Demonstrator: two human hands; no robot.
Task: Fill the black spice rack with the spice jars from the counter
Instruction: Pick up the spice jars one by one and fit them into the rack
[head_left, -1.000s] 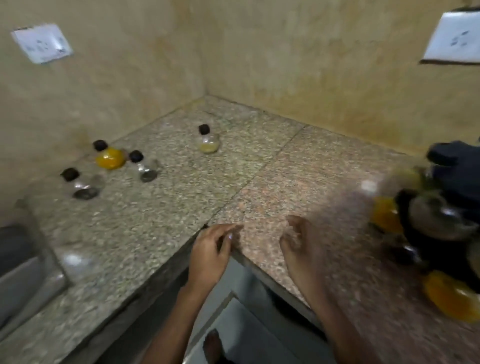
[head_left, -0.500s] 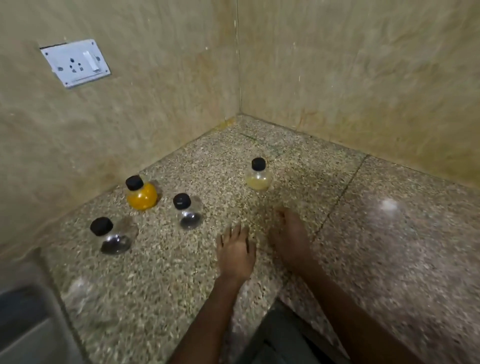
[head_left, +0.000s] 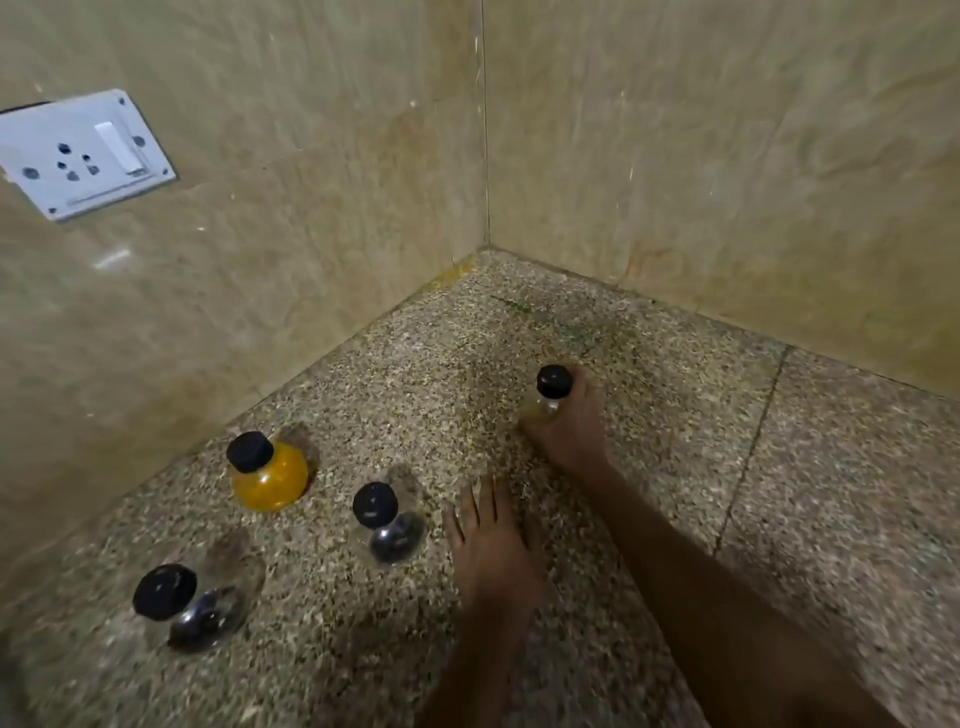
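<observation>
Several round glass spice jars with black caps stand on the granite counter (head_left: 649, 364). My right hand (head_left: 574, 426) wraps around the pale yellow jar (head_left: 545, 397) near the corner. My left hand (head_left: 491, 545) lies flat with straight fingers on the counter, just right of a jar of dark spice (head_left: 387, 525). An orange-filled jar (head_left: 267, 475) stands further left near the wall. Another dark-spice jar (head_left: 195, 608) sits at the front left. The black spice rack is out of view.
Two tiled walls meet in a corner (head_left: 485, 244) behind the jars. A white socket plate (head_left: 83, 156) is fixed to the left wall. A seam (head_left: 753, 447) runs through the counter on the right.
The view has swung left, away from the rack, and closer to the jars. My right hand has reached forward and closed around the pale yellow jar. My left hand has moved forward beside the dark-spice jar.
</observation>
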